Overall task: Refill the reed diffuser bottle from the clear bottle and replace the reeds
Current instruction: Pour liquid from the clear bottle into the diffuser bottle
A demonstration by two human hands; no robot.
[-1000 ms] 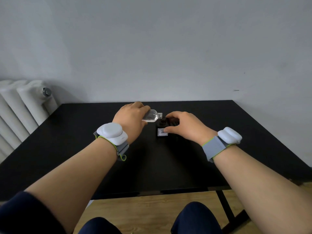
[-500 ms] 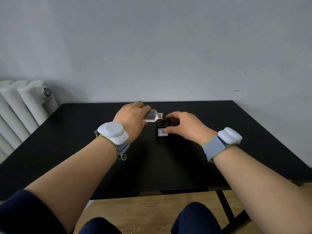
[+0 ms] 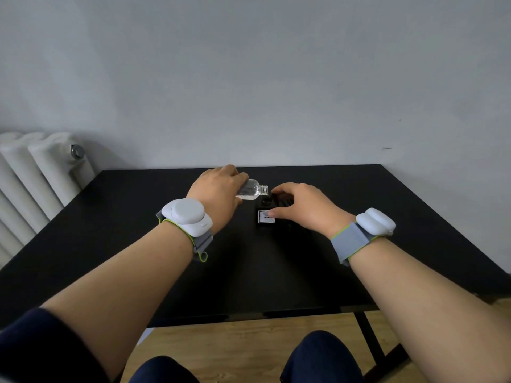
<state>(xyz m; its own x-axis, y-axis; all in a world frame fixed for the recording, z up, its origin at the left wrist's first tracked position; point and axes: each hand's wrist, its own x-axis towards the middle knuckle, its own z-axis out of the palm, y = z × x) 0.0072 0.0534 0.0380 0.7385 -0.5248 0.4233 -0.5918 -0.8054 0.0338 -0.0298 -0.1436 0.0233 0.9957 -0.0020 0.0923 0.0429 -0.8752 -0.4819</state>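
The left hand (image 3: 218, 189) is wrapped round the clear bottle (image 3: 253, 190), tipped nearly flat, its long axis running left to right, open mouth just above the neck of the dark diffuser bottle (image 3: 266, 212); that bottle stands near the table's (image 3: 414, 217) far edge, midway along, pinched by the right hand (image 3: 300, 205); no reeds visible; more tilt should pour.

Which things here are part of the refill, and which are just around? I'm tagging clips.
In use:
- clear bottle, tipped, in left hand
- dark diffuser bottle, steadied by right hand

Just around:
- radiator
- black table
- wristbands
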